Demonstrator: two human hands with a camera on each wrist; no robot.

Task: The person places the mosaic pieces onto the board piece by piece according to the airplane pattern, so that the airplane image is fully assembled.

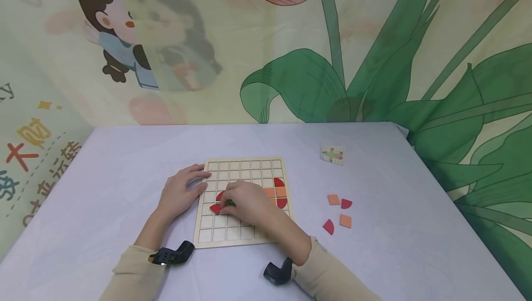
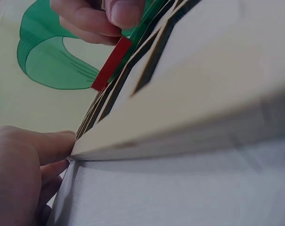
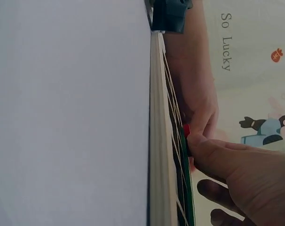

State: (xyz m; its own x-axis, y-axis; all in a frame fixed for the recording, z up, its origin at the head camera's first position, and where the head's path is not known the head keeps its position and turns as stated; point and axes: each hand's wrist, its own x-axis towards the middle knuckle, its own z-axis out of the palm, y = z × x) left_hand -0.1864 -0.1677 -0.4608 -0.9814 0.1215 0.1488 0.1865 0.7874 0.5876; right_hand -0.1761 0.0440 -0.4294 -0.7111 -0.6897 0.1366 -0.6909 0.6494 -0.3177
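Note:
A pale wooden grid board (image 1: 212,241) lies on the white table. My left hand (image 1: 179,195) rests on its left edge, fingers extended and fingertips at the rim. Over the board's left half, my right hand (image 1: 245,201) pinches a red quarter-circle piece (image 1: 215,208) between thumb and fingers; the piece also shows in the left wrist view as a red tile (image 2: 112,63) at the fingertips. A green piece (image 1: 230,203) lies partly under the right hand. Another red piece (image 1: 219,195) sits just beyond. Red and orange pieces (image 1: 281,192) fill cells on the right; the hand hides the middle cells.
Right of the board lie loose pieces: two orange squares (image 1: 345,220) and two red quarter-circles (image 1: 329,226). A small card with a printed coloured pattern (image 1: 332,154) stands farther back. A patterned cloth (image 1: 282,61) hangs behind the table.

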